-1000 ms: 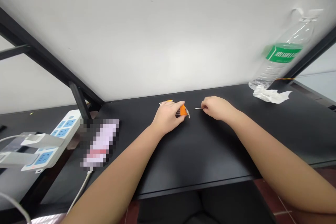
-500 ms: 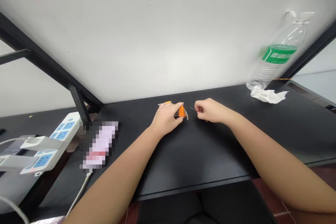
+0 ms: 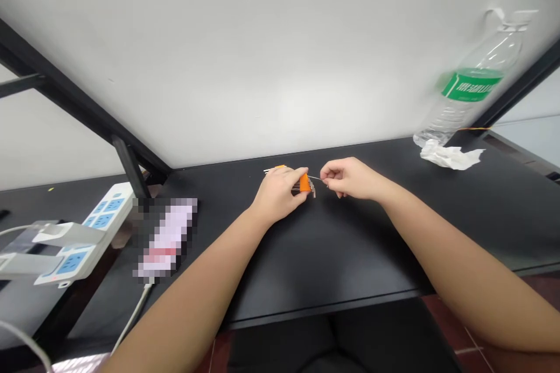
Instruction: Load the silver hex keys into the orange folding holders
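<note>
My left hand (image 3: 280,191) is closed around an orange hex key holder (image 3: 304,182) on the black tabletop. Bent silver ends of several hex keys (image 3: 313,189) stick out on its right side, and more tips show beyond my fingers at the upper left. My right hand (image 3: 345,177) pinches one thin hex key (image 3: 315,178) between thumb and fingers. That key's far end meets the upper right edge of the orange holder; whether it sits inside a hole is too small to tell.
A clear plastic bottle (image 3: 475,84) with a green label stands at the back right, crumpled tissue (image 3: 451,155) before it. To the left lie a pixelated phone (image 3: 168,239) with a white cable (image 3: 133,315) and a white power strip (image 3: 94,233) with plugs. A black frame bar (image 3: 83,99) runs along the left.
My right hand has shifted slightly left, and the thin hex key has come from apart to the edge of the orange holder. My left hand keeps its grip; the view has tilted a little.
</note>
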Demonstrator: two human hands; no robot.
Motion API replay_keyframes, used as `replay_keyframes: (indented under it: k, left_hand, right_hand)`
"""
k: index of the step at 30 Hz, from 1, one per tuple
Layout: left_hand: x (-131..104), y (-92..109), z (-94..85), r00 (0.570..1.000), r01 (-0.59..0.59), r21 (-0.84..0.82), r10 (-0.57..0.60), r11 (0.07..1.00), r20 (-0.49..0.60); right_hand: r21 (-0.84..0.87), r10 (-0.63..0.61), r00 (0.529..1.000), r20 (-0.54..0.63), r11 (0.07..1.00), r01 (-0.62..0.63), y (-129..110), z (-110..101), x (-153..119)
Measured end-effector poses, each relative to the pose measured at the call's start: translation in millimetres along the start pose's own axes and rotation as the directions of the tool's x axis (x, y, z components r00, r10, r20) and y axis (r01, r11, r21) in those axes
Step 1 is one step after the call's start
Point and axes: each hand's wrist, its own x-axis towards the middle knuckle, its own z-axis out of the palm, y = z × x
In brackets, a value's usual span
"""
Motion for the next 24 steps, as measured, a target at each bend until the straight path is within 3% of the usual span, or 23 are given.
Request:
replay_keyframes:
  k: [17, 24]
  left_hand:
    - [1, 9, -2.2, 0.996, -0.083, 0.040, 0.083, 0.996, -0.013]
    - [2, 18, -3.4, 0.996, -0.084, 0.068, 0.084, 0.994, 0.002]
  right_hand:
    - [0.234, 0.137, 0.987, 0.085, 0.960, -0.153, 3, -13, 1]
    - [0.268, 0.135, 0.991, -0.011, 0.955, -0.127, -7, 9, 6]
